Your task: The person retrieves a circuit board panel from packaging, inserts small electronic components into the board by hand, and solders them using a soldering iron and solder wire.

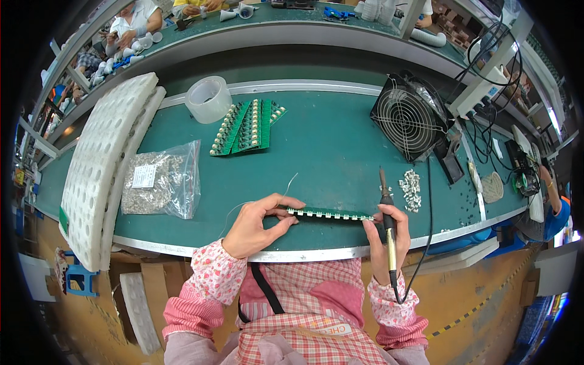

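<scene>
A narrow green circuit board strip with a row of small white parts along its edge is held on its side over the front of the bench. My left hand pinches its left end between thumb and fingers. At the other end my right hand grips the strip and also holds a soldering iron, tip pointing up and away. From the iron a black cable loops off to the right. A thin wire, apparently solder, curves up near my left hand. Small white connectors lie in a pile right of the iron.
Several populated green boards lie near a clear tape roll. White foam trays stand at left beside a bag of small parts. A black fan sits back right. Other people work across the bench and at far right.
</scene>
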Demonstrator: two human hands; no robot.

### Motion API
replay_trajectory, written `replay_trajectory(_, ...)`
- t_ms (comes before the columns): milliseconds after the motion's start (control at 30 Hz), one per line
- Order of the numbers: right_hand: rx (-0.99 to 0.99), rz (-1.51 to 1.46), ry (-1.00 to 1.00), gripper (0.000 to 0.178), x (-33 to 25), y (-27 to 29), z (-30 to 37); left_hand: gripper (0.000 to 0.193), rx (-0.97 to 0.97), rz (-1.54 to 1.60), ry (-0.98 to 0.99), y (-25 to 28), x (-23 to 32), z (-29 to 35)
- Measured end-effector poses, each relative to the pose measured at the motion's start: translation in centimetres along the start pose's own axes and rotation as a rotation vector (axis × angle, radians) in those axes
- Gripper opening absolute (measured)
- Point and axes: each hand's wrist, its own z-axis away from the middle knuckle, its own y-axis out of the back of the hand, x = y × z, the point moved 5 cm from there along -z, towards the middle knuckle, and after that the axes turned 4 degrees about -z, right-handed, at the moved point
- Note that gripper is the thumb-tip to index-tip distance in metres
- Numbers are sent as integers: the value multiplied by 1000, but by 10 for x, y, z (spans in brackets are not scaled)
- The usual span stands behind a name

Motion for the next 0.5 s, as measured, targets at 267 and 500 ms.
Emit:
replay_trajectory(267, -4, 33, 23, 38, 1, 0, -2, 19, 82, 47, 6, 1, -7, -5)
replay_trajectory(500, 9, 83, 148, 37, -17, 13, -4, 22, 62, -24, -116, 0, 1, -2)
